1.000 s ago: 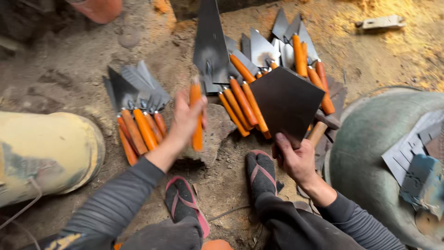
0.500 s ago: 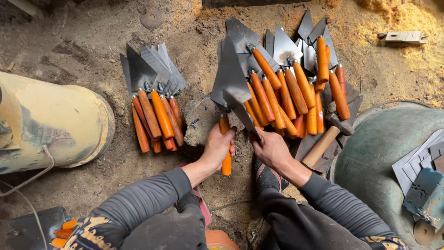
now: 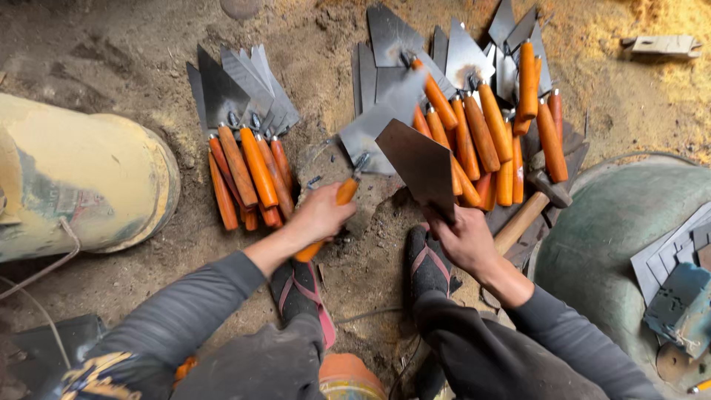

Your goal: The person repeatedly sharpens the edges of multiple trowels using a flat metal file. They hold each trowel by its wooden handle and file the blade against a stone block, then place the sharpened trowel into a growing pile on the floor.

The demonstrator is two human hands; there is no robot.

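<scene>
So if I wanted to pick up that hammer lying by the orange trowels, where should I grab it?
Probably the hammer's wooden handle, from the near, lower side. It slants down out of the trowel pile toward the right hand and lies bare there, while the dark metal head is tucked against the orange handles and sharp blades.

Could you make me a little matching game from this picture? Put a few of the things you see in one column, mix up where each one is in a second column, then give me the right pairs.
Things:
1. trowel with an orange handle
2. bare dark metal blade
3. hammer
4. pale yellow drum

Places:
A. lying on its side at the left edge
B. gripped in the left hand
C. lying on the ground beside the bigger trowel pile
D. held in the right hand

Pairs: 1-B, 2-D, 3-C, 4-A
</scene>
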